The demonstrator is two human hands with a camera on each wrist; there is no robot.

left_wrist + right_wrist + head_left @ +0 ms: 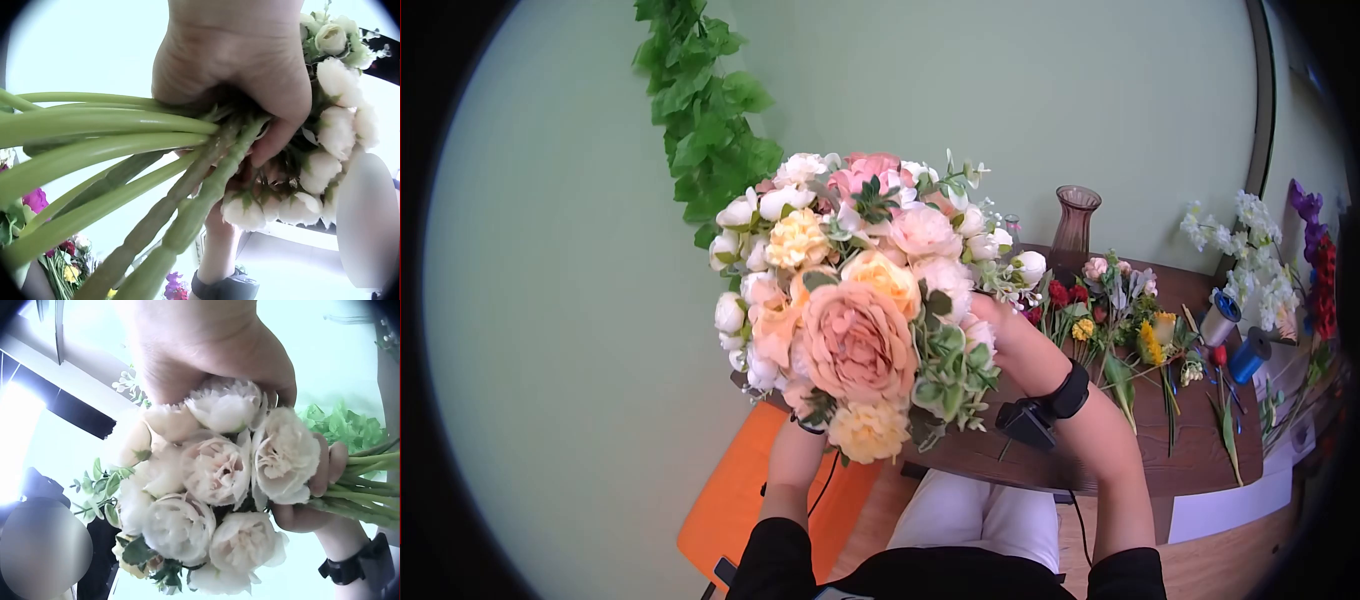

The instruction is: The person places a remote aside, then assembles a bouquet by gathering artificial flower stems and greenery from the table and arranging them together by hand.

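A large bouquet of artificial peach, pink, cream and white flowers is held up in front of the body. Beneath the blooms, my left hand grips the bundled green stems; in the head view the flowers cover it. My right hand holds the bouquet at its right side, thumb and palm against pale blooms, with most fingers hidden behind petals. Left-hand fingers show around the stems in the right wrist view. Those stems stick out well past the left hand.
On the dark wooden table at right lie several loose flowers, with a pinkish glass vase behind. Ribbon spools stand near the right edge. An orange chair is below left; green ivy hangs on the wall.
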